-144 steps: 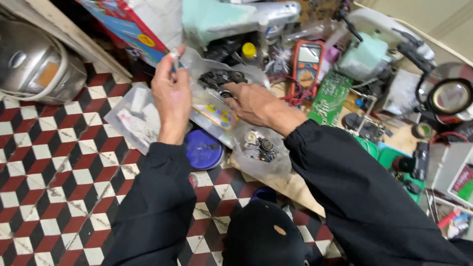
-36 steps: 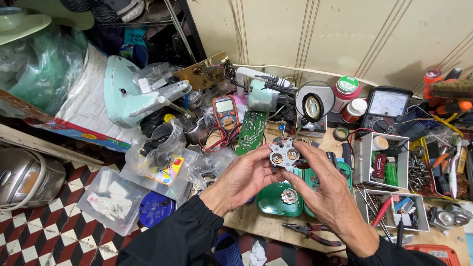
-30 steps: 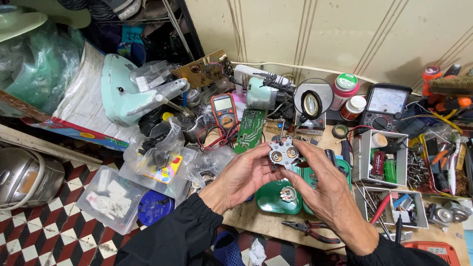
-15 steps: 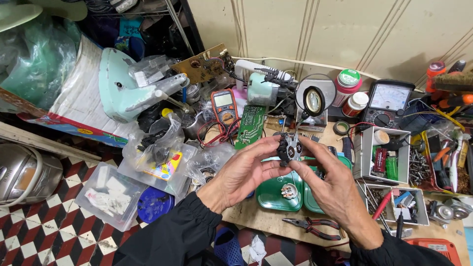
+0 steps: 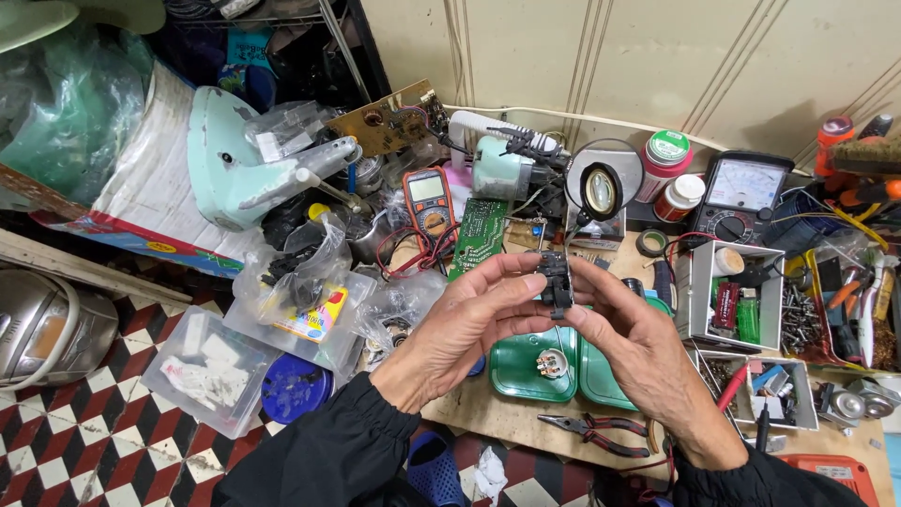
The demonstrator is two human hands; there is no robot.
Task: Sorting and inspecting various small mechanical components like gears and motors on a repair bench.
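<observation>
Both hands hold a small black switch-like part (image 5: 557,279) over a cluttered low workbench. My left hand (image 5: 467,319) pinches its left side with thumb and fingers. My right hand (image 5: 631,344) grips its lower right side with thumb and forefinger. Below the hands lies a green lid (image 5: 523,364) with a small round metal part (image 5: 552,363) on it. Red-handled pliers (image 5: 593,432) lie on the wooden board near my right wrist.
An orange multimeter (image 5: 428,198), a green circuit board (image 5: 480,236), a round magnifier (image 5: 602,190) and an analogue meter (image 5: 744,195) stand behind. Metal boxes (image 5: 728,302) of small parts sit right. Plastic bags (image 5: 298,291) and a rice cooker (image 5: 42,324) lie left on the chequered floor.
My view swung from the bags on the floor to the workbench. The part was turned in my fingers from its pale, round-contact face to its black side.
</observation>
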